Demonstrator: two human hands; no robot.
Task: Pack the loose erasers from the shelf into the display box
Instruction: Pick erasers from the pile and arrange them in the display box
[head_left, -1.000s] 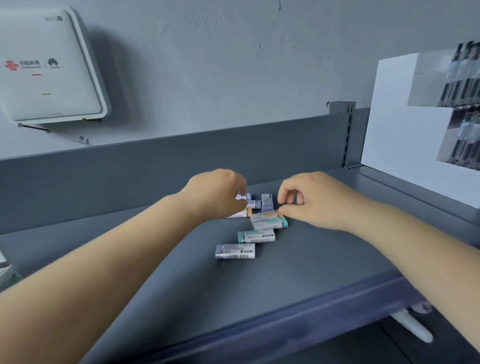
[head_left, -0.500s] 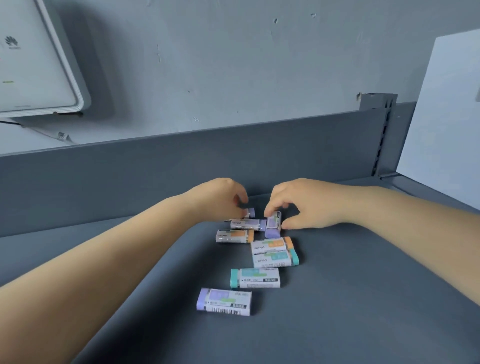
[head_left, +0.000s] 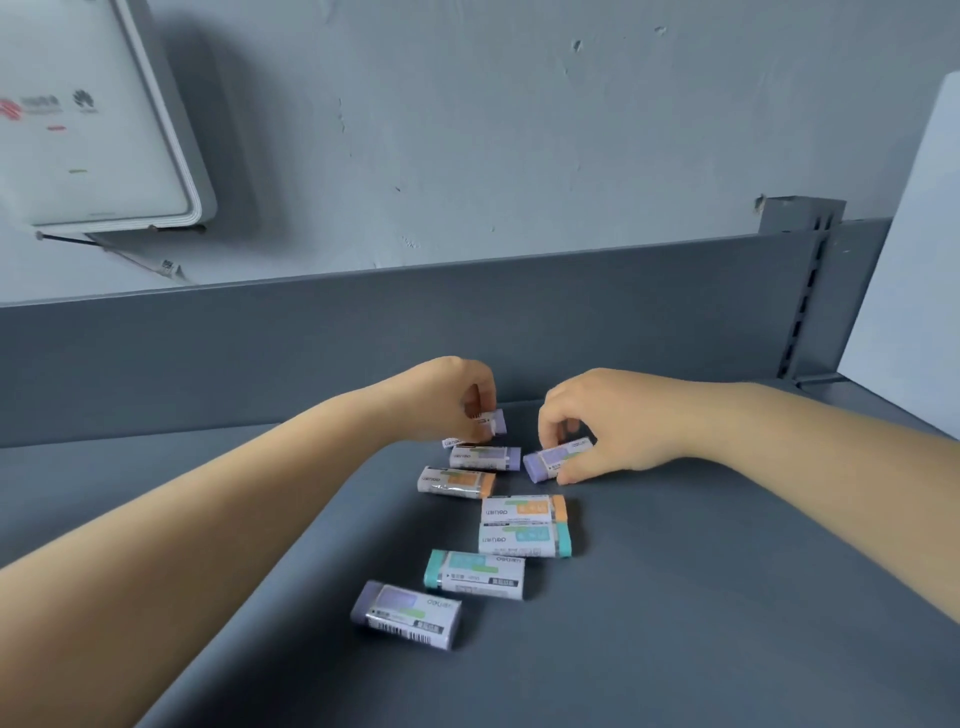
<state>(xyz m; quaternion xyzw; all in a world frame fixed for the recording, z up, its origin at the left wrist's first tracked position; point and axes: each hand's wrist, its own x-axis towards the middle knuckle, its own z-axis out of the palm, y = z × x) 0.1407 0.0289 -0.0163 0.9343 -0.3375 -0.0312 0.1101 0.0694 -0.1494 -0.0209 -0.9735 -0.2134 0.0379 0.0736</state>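
Since no display box shows anywhere in view, the packing looks barely begun: the erasers lie loose on the grey shelf (head_left: 675, 597), and both hands are only gathering. The left hand (head_left: 441, 400) has its fingers pinched on a purple-ended eraser (head_left: 491, 420), lifted slightly, with perhaps another under it, though the view is poor there. The right hand (head_left: 597, 421) pinches a second purple eraser (head_left: 553, 460) at the shelf. Six more lie between and nearer: purple (head_left: 485, 457), orange (head_left: 457, 482), orange (head_left: 522, 508), teal (head_left: 524, 540), teal (head_left: 475, 574), purple (head_left: 408, 614). Their sleeves read "deli", with barcodes. A white wall box (head_left: 78, 130) carries a Huawei logo.
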